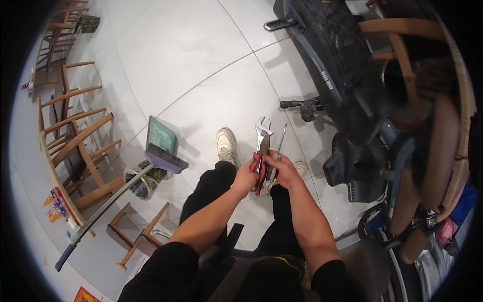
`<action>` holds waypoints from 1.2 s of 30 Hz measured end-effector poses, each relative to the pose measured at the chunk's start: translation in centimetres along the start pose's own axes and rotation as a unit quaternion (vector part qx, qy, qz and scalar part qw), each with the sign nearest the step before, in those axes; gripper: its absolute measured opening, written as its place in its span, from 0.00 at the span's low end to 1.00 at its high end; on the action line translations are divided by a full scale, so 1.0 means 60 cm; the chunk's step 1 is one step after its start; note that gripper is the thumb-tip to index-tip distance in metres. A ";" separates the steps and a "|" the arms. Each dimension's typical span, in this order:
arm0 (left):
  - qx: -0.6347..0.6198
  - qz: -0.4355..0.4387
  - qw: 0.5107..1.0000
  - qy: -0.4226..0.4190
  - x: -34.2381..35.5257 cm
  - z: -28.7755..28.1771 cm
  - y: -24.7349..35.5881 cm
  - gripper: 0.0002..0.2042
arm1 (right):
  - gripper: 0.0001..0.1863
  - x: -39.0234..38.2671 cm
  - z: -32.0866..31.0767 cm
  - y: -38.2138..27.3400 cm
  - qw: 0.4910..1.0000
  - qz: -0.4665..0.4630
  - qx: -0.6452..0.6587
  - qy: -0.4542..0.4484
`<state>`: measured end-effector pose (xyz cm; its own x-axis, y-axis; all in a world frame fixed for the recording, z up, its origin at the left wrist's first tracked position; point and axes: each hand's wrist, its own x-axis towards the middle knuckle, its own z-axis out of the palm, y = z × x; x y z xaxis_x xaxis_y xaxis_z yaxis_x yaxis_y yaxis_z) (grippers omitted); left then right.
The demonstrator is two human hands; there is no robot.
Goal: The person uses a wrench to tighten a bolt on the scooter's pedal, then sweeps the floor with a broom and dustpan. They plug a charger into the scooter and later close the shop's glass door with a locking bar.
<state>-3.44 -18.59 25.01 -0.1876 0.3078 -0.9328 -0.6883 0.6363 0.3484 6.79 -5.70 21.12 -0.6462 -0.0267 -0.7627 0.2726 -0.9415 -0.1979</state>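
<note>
In front of my body, above the floor, my two hands are close together around a bunch of hand tools. My left hand [245,177] is closed on red-handled pliers [260,179], with a silver adjustable wrench [262,132] beside them, its jaw pointing away from me. Closed around a screwdriver [283,140] is my right hand [285,171]; the thin shaft points away from me. The tools overlap, so I cannot tell how much of the wrench each hand supports.
To the left stand a long-handled broom [168,159], a green dustpan [162,133] and a lined bin [141,185]. Wooden chairs [83,146] line the left side. A dark electric scooter or similar vehicle [332,65] stands at the right, near a wooden table edge [460,171]. White tiles [201,55] cover the floor.
</note>
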 end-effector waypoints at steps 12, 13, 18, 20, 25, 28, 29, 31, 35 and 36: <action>0.208 0.074 0.947 -0.234 -0.409 0.202 0.191 0.21 | 0.32 -0.465 0.154 -0.150 0.955 -0.216 0.128 -0.155; 0.207 0.058 0.941 -0.263 -0.431 0.232 0.203 0.17 | 0.29 -0.509 0.149 -0.164 0.950 -0.242 0.139 -0.142; 0.270 0.096 0.812 -0.509 -0.490 0.395 0.257 0.15 | 0.18 -0.731 0.109 -0.244 0.924 -0.350 0.146 -0.052; 0.264 0.136 0.798 -0.524 -0.506 0.443 0.263 0.20 | 0.18 -0.812 0.088 -0.289 0.917 -0.376 0.130 -0.018; 0.238 0.166 0.861 -0.417 -0.498 0.444 0.263 0.24 | 0.26 -0.941 0.046 -0.449 0.897 -0.393 -0.041 0.201; 0.207 0.110 0.926 -0.297 -0.479 0.369 0.242 0.22 | 0.25 -0.915 0.042 -0.579 0.820 -0.347 -0.317 0.327; 0.207 0.106 0.939 -0.254 -0.476 0.340 0.230 0.21 | 0.24 -0.890 0.047 -0.628 0.735 -0.329 -0.459 0.376; 0.165 0.115 0.964 -0.175 -0.483 0.280 0.201 0.20 | 0.25 -0.825 0.068 -0.717 0.600 -0.263 -0.615 0.439; 0.071 0.109 0.991 -0.036 -0.523 0.186 0.148 0.19 | 0.25 -0.711 0.113 -0.841 0.449 -0.187 -0.731 0.479; 0.068 0.101 0.993 -0.005 -0.534 0.167 0.133 0.19 | 0.24 -0.685 0.115 -0.857 0.435 -0.182 -0.737 0.485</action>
<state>4.10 -16.26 58.58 -0.3038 0.4453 -0.8423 -0.5358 0.6511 0.5375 14.40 41.50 66.90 -0.4287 0.8605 -0.2753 0.9002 0.4328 -0.0489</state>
